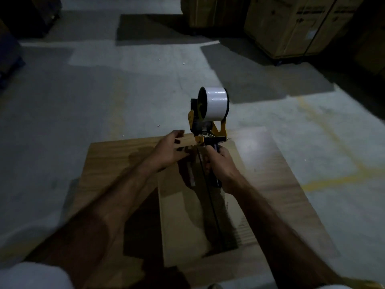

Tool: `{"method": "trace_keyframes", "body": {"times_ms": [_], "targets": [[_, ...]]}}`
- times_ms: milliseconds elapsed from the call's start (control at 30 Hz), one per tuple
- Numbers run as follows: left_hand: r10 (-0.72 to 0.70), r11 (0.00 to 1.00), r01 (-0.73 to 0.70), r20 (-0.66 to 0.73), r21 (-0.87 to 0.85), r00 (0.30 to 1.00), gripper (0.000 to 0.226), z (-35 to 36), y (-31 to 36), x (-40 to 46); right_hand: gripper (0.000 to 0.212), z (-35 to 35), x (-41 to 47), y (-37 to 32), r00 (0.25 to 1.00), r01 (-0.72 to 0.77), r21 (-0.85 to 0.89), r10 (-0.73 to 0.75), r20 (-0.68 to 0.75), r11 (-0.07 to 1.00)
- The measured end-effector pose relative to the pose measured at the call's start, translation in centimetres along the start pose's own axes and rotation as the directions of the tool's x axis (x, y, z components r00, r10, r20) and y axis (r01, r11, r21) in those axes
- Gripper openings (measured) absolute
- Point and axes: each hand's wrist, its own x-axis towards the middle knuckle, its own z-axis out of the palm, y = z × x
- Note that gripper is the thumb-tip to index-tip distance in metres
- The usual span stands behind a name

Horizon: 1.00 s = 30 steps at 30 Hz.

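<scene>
**Supervisor:** What am I looking at in the right hand?

**Operator:** I am reading the head view. The right hand (pixel 220 163) is clamping its grip round the dark handle of the tape dispenser (pixel 208 132). The dispenser is standing upright at the far end of the cardboard box (pixel 181 215), with its white tape roll (pixel 214 104) riding on top. Its mouth is sitting on the far end of the dark seam (pixel 210 205) that is running down the middle of the box top.

**Supervisor:** And the left?

**Operator:** The left hand (pixel 168 151) is lying over the box top just beside the dispenser. Its grip is apart, the fingers relaxed and holding nothing. I cannot tell whether the palm is pressing on the cardboard, as shadow is covering that spot.

**Supervisor:** Surroundings?

**Operator:** The box is resting on a wider brown sheet (pixel 108 159), which is lying on the concrete floor (pixel 104 90). Yellow lines (pixel 333 180) are crossing the floor to the right. Large cartons (pixel 291 26) are standing well apart from the work, at the far right. I am noting dim lighting and some motion blur at the near edge.
</scene>
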Motion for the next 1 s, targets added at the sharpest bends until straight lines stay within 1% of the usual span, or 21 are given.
{"method": "trace_keyframes", "body": {"times_ms": [100, 167, 267, 333, 433, 533, 600, 667, 733, 833, 900, 1000], "targets": [[-0.001, 0.993, -0.001, -0.019, -0.116, 1.000, 0.079, 0.1, -0.3, 1.4, 0.025, 1.2, 0.7, -0.1, 1.000, -0.024, -0.072, 0.023, -0.014, 0.997], [-0.015, 0.980, 0.009, -0.024, -0.200, 1.000, 0.065, 0.0, -0.7, 2.1, 0.021, 1.6, 0.8, 0.1, 0.998, -0.057, -0.109, 0.055, -0.024, 0.992], [-0.004, 0.966, 0.025, 0.082, -0.256, 0.997, 0.035, -0.6, -1.3, 3.0, 0.015, 1.7, 0.6, 0.7, 0.991, -0.126, -0.116, 0.119, -0.063, 0.985], [-0.013, 0.978, 0.046, 0.161, -0.202, 0.987, 0.026, -1.2, -1.4, 3.7, 0.014, 1.7, 0.4, 0.8, 0.985, -0.165, -0.095, 0.159, -0.066, 0.982], [-0.058, 0.989, 0.086, 0.217, -0.123, 0.975, 0.027, -1.8, -1.2, 4.5, 0.015, 1.7, 0.1, 0.8, 0.981, -0.188, -0.091, 0.183, -0.060, 0.978], [-0.106, 0.983, 0.140, 0.248, -0.122, 0.963, 0.028, -2.1, -1.1, 5.0, 0.016, 1.8, -0.1, 1.0, 0.981, -0.192, -0.107, 0.187, -0.060, 0.976], [-0.127, 0.973, 0.174, 0.277, -0.151, 0.952, 0.031, -2.2, -1.0, 5.2, 0.013, 1.8, -0.2, 1.2, 0.978, -0.200, -0.100, 0.193, -0.075, 0.975], [-0.136, 0.966, 0.200, 0.333, -0.166, 0.933, 0.036, -2.4, -0.9, 5.4, 0.011, 1.8, -0.3, 1.3, 0.975, -0.211, -0.084, 0.204, -0.087, 0.974], [-0.129, 0.968, 0.203, 0.399, -0.147, 0.908, 0.038, -2.6, -0.8, 5.5, 0.015, 1.9, -0.3, 1.2, 0.975, -0.215, -0.078, 0.209, -0.082, 0.973], [-0.120, 0.966, 0.207, 0.440, -0.156, 0.890, 0.036, -2.7, -1.0, 5.6, 0.018, 2.0, -0.4, 1.1, 0.967, -0.241, -0.067, 0.233, -0.105, 0.968], [-0.115, 0.960, 0.215, 0.449, -0.178, 0.886, 0.034, -2.7, -1.0, 5.7, 0.015, 2.0, -0.4, 1.0, 0.965, -0.248, -0.048, 0.243, -0.102, 0.967], [-0.110, 0.972, 0.195, 0.481, -0.131, 0.870, 0.024, -2.8, -1.1, 5.8, 0.014, 1.8, -0.5, 0.8, 0.966, -0.249, -0.023, 0.246, -0.084, 0.968]]}}
